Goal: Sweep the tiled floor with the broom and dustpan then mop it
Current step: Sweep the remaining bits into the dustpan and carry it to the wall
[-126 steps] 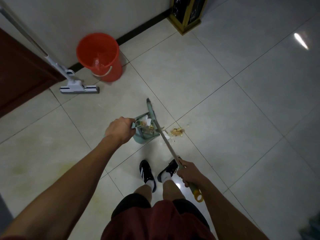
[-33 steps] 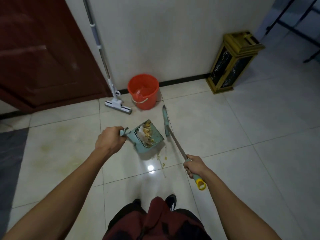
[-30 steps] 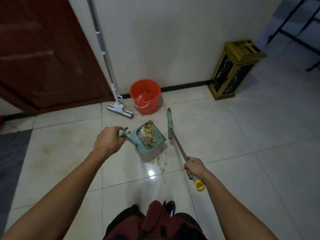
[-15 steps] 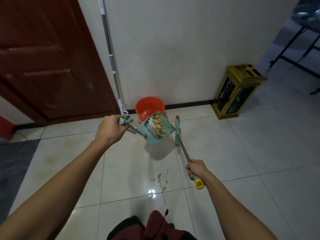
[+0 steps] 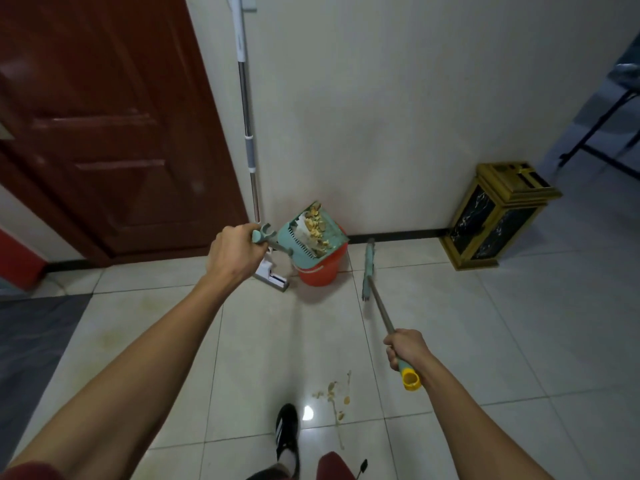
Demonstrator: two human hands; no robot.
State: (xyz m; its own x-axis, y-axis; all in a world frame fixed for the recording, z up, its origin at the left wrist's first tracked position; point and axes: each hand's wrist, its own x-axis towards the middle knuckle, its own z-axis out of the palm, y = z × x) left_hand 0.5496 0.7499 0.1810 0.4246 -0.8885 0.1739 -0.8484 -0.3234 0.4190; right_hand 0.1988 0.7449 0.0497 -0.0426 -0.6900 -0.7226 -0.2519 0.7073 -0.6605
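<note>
My left hand (image 5: 232,255) grips the handle of a teal dustpan (image 5: 311,237) held up in the air, loaded with yellowish crumbs and paper scraps. The pan hangs just in front of an orange bucket (image 5: 320,271) by the wall. My right hand (image 5: 406,348) holds the broom (image 5: 377,299) near its yellow-capped end; its teal head hovers at the floor right of the bucket. A few crumbs (image 5: 334,393) lie on the tiled floor (image 5: 485,341) near my feet. A mop (image 5: 247,133) leans against the wall, its head partly hidden behind my left hand.
A dark red door (image 5: 104,133) stands at the left. A gold and black bin (image 5: 498,216) sits by the wall at the right. A dark mat (image 5: 27,337) lies at the left. Black table legs (image 5: 602,133) show at far right.
My left hand has lifted the loaded dustpan off the floor and carried it forward, up to the orange bucket. The broom came forward too. Crumbs stayed behind on the tiles.
</note>
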